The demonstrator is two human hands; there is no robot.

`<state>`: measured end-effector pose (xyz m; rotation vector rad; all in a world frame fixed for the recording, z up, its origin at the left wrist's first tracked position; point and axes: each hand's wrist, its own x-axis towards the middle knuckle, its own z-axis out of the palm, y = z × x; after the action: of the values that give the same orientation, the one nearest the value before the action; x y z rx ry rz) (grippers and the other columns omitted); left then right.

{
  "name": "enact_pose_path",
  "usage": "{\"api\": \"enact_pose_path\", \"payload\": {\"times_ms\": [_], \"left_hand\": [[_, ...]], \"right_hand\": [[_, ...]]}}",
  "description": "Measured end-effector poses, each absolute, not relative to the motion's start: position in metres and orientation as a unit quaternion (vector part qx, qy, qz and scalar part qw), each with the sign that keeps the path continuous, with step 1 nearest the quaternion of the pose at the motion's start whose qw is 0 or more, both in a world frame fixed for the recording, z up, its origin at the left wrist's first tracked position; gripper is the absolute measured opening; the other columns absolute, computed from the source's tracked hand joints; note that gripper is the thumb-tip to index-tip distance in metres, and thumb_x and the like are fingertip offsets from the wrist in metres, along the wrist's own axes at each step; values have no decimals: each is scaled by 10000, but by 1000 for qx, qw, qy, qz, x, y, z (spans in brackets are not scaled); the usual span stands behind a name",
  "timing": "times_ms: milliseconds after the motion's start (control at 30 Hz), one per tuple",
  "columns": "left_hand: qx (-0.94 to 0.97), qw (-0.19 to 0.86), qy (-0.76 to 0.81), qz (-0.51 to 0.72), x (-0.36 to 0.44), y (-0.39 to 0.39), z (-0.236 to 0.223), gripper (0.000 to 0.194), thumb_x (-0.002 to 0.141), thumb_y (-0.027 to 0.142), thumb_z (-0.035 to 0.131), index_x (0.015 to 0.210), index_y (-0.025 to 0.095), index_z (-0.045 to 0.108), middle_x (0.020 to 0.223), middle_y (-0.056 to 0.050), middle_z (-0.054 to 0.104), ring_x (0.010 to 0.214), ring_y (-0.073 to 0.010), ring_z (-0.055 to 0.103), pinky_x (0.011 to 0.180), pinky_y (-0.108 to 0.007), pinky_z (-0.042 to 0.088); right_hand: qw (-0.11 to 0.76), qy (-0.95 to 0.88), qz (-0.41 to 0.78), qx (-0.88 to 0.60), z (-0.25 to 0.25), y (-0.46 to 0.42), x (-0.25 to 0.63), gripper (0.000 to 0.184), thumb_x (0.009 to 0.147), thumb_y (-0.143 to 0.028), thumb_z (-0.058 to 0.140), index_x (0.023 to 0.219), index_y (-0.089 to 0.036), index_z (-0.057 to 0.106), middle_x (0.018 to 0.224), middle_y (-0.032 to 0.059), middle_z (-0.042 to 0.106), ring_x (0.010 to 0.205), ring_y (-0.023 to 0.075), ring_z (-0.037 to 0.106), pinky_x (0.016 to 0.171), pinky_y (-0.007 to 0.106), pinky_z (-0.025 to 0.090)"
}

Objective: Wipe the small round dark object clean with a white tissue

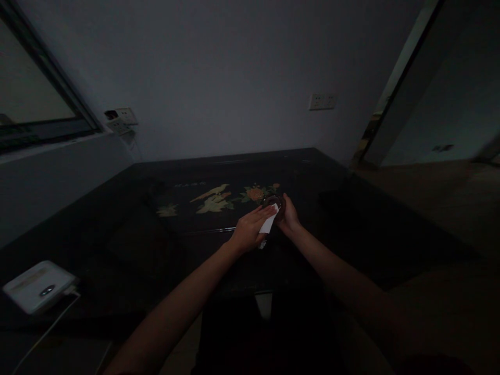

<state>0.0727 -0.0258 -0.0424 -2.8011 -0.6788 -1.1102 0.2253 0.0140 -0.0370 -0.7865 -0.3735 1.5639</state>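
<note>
My right hand (288, 217) is wrapped round the right side of a dark, shiny round vessel (279, 200), tilted towards me; in this dim light I cannot tell whether it is a cup or a bowl. A white tissue (269, 224) lies under the fingers of my left hand (250, 229), whose fingertips press it at the vessel's rim. Below my left palm hangs a crumpled, pale end, perhaps of the same tissue. Both hands are over the dark table (219, 245), close to its middle.
A painted bird (214, 192) and flowers (255, 194) decorate the tabletop. At the left stands a white box-shaped device (39, 286) with a cable. Behind the table rises a wall with sockets (322, 101) and a plugged-in adapter (118, 125). A doorway opens at the right.
</note>
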Motion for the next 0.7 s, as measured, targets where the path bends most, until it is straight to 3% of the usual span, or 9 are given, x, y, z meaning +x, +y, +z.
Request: {"api": "enact_pose_path", "payload": {"times_ms": [267, 467, 700], "left_hand": [[-907, 0, -265, -328, 77, -26, -41, 582, 914, 193, 338, 1487, 156, 242, 1522, -127, 329, 1422, -196, 275, 1162, -432, 301], [-888, -8, -318, -331, 76, -21, -42, 549, 921, 201, 349, 1459, 106, 294, 1508, -162, 346, 1427, -196, 265, 1169, -434, 282], [-880, 3, -348, -323, 71, -16, -44, 551, 895, 196, 401, 1440, 139, 345, 1490, -130, 390, 1401, -199, 327, 1152, -435, 319]], "right_hand": [[605, -185, 689, -353, -45, 10, 214, 321, 909, -375, 432, 745, -209, 651, 600, 8, 680, 607, 178, 656, 648, 299, 537], [599, -195, 692, -354, -45, 10, 213, 319, 903, -410, 439, 760, -220, 652, 610, -2, 679, 643, 180, 669, 673, 303, 536], [579, -171, 706, -370, -43, 12, 221, 370, 919, -449, 391, 820, -215, 661, 597, 1, 668, 684, 192, 670, 703, 329, 543]]}}
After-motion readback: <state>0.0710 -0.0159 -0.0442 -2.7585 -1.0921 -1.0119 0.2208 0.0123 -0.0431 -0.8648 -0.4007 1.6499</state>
